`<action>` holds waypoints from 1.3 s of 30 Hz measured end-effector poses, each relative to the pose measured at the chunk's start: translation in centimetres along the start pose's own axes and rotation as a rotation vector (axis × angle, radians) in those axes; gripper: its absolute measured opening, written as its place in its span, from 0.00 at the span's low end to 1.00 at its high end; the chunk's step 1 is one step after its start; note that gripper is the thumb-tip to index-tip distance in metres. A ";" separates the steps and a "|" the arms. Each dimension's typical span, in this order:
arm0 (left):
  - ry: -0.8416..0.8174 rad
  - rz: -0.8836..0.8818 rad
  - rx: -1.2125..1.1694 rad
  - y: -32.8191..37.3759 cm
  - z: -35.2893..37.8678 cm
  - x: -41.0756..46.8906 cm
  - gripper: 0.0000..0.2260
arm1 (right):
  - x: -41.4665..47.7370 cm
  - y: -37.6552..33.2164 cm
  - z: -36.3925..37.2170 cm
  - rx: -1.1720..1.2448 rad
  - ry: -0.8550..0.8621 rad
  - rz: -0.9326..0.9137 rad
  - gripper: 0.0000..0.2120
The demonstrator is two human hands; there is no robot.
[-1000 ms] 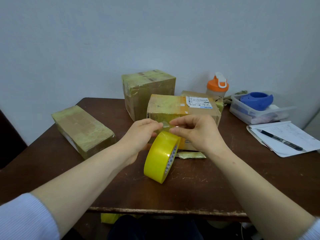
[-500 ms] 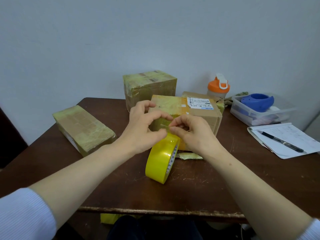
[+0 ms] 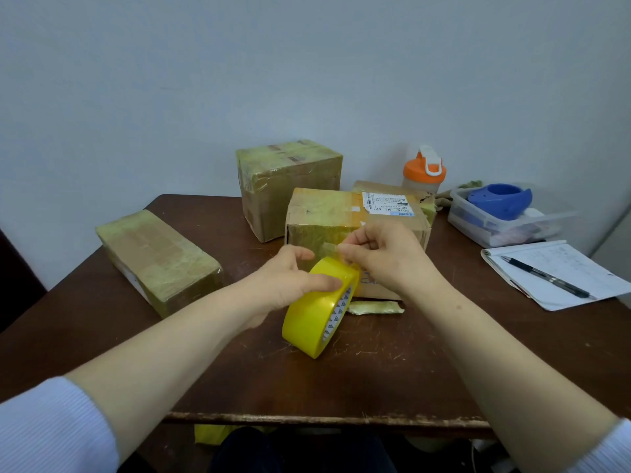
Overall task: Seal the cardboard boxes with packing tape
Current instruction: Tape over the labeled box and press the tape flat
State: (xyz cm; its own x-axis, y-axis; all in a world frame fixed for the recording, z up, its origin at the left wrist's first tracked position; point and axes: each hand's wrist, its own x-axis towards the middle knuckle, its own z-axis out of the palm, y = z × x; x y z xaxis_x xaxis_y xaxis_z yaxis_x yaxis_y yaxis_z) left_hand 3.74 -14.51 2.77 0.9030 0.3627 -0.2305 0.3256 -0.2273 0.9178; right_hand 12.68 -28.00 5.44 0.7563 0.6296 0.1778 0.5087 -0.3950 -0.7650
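A yellow roll of packing tape (image 3: 312,319) stands on edge above the dark wooden table (image 3: 375,377), in front of a labelled cardboard box (image 3: 327,216). My left hand (image 3: 290,281) grips the roll from the left, thumb on its outer face. My right hand (image 3: 386,254) pinches the loose end of the tape at the top of the roll, right in front of the box's near face. A taller taped box (image 3: 290,179) stands behind, and a long flat taped box (image 3: 157,257) lies to the left.
A scrap of used tape (image 3: 374,307) lies by the box's base. An orange-lidded bottle (image 3: 423,174) stands at the back. On the right are a clear tub (image 3: 478,227) holding a blue tape dispenser (image 3: 500,199), and a notepad (image 3: 560,271) with a pen (image 3: 546,277).
My left hand has dropped from the tape's end to the side of the roll. My right hand keeps pinching the tape end near the box. The roll has stayed in about the same place.
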 end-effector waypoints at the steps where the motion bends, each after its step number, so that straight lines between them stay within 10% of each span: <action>1: -0.035 -0.026 -0.034 -0.1 0.2 -0.2 0.39 | 0.0 0.1 0.0 0.033 -0.014 0.038 0.08; 5: -0.062 -0.052 -0.222 0.0 0.7 -0.9 0.56 | -0.1 0.6 -0.5 0.117 -0.063 0.258 0.12; 11: -0.025 -0.025 -0.249 0.1 1.8 -1.5 0.52 | -0.6 0.9 -0.5 -0.332 -0.088 0.122 0.17; 16: -0.019 0.002 -0.250 0.3 2.4 -2.1 0.49 | -1.2 2.5 -2.3 0.362 -0.021 0.344 0.16; 23: -0.076 0.108 -0.200 1.4 4.8 -1.7 0.44 | -2.2 5.2 -2.9 0.152 0.062 0.344 0.22; 28: -0.166 0.209 -0.190 2.3 7.6 -0.9 0.45 | -4.7 7.7 -5.1 0.756 -0.191 0.714 0.42; 32: -0.253 0.414 0.258 4.0 10.2 -0.1 0.34 | -5.7 8.7 -7.2 1.194 -0.015 0.588 0.20; 34: -0.157 0.447 0.305 5.0 10.6 0.3 0.25 | -5.5 8.8 -8.0 1.067 0.138 0.557 0.17; 39: 0.395 0.643 0.581 6.1 6.7 3.5 0.17 | -3.9 10.3 -9.7 -0.135 0.229 0.488 0.30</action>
State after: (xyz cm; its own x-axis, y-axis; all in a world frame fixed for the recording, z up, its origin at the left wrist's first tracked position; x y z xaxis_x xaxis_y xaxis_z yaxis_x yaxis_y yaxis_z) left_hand 10.80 -20.66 5.39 0.8320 0.2670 0.4862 -0.0160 -0.8646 0.5022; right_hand 18.90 -41.01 2.87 0.9798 0.1966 -0.0361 0.1135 -0.6959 -0.7091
